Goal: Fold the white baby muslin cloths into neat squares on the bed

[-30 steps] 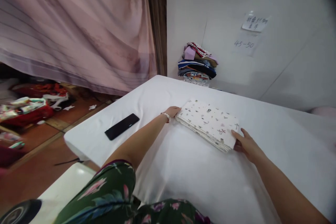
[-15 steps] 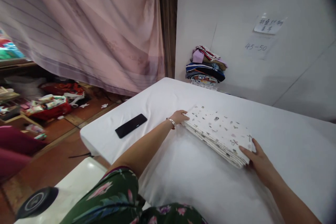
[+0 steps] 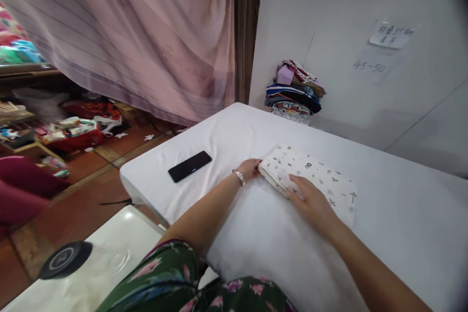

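Folded cloth: a white cloth with small scattered prints (image 3: 323, 175) lies flat on the white-covered table (image 3: 234, 129), layers showing at its left end; the right hand covers part of its near edge.
Left hand: the braceleted hand (image 3: 250, 169) touches the cloth's left end; its fingertips are hidden, so whether it grips cannot be told.
Right hand: this hand (image 3: 311, 200) reaches over the near edge, thumb and forefinger apart; the other fingers are hard to make out, and a hold on the cloth cannot be confirmed.
Phone: a black phone (image 3: 190, 166) lies left of the left forearm.
Behind the table: a pile of folded fabrics (image 3: 294, 88), its base cut off by the table edge.
Lower left: a dark round object (image 3: 66, 259), unidentifiable, on a white surface (image 3: 120, 248) cut by the frame.
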Demonstrator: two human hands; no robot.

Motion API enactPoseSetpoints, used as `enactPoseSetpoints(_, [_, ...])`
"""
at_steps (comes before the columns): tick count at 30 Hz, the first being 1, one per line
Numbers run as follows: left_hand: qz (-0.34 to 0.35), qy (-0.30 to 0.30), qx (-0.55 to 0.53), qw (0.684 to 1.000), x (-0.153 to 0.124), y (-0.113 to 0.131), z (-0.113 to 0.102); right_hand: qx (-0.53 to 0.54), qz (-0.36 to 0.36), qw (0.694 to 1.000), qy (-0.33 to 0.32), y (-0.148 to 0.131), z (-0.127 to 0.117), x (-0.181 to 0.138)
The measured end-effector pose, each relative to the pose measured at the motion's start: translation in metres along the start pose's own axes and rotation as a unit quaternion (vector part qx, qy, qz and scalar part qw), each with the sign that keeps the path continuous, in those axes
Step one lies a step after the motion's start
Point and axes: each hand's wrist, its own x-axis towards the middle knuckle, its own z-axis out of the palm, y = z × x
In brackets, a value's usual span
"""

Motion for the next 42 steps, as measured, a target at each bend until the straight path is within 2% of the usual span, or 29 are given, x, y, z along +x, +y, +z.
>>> enactPoseSetpoints(2, [0.015, -0.005, -0.005, 1.000, -0.001, -0.003, 0.000, -0.063, -0.081, 0.995, 0.013, -0.017, 0.023, 0.022])
enactPoseSetpoints(4, [0.037, -0.019, -0.014, 0.999, -0.002, -0.007, 0.000, -0.120, -0.111, 0.985, 0.045, -0.024, 0.044, 0.040])
enactPoseSetpoints(7, [0.074, -0.029, -0.020, 0.997, -0.001, -0.012, -0.002, -0.181, -0.091, 0.977, 0.073, -0.022, 0.067, 0.056])
enactPoseSetpoints(10, [0.102, -0.026, -0.009, 0.994, 0.002, -0.017, -0.002, -0.188, -0.073, 0.976, 0.080, -0.016, 0.080, 0.063])
enactPoseSetpoints(14, [0.144, -0.025, 0.029, 0.989, 0.009, -0.024, 0.000, -0.123, -0.068, 0.987, 0.077, -0.013, 0.082, 0.067])
enactPoseSetpoints(19, [0.162, 0.039, 0.128, 0.978, 0.015, -0.029, 0.000, -0.023, 0.011, 0.998, 0.064, -0.016, 0.070, 0.069])
enactPoseSetpoints(23, [0.166, 0.053, 0.161, 0.971, 0.013, -0.027, 0.001, -0.034, 0.011, 0.993, 0.109, -0.015, 0.063, 0.070])
enactPoseSetpoints(25, [0.160, 0.056, 0.148, 0.974, 0.010, -0.025, 0.002, -0.061, -0.035, 0.990, 0.124, -0.011, 0.065, 0.071])
enactPoseSetpoints(28, [0.152, 0.046, 0.105, 0.982, 0.004, -0.022, 0.005, -0.093, -0.123, 0.982, 0.111, -0.005, 0.076, 0.072])
enactPoseSetpoints(30, [0.141, 0.041, 0.062, 0.987, -0.001, -0.020, 0.007, -0.103, -0.152, 0.977, 0.108, -0.004, 0.082, 0.071])
enactPoseSetpoints(34, [0.097, 0.050, -0.037, 0.993, -0.008, -0.017, 0.011, -0.108, -0.148, 0.975, 0.127, -0.005, 0.082, 0.071])
enactPoseSetpoints(38, [0.095, 0.058, -0.040, 0.993, -0.010, -0.016, 0.012, -0.114, -0.135, 0.973, 0.146, -0.005, 0.083, 0.071])
enactPoseSetpoints(42, [0.082, 0.066, -0.058, 0.993, -0.012, -0.016, 0.013, -0.117, -0.148, 0.974, 0.127, 0.000, 0.096, 0.072])
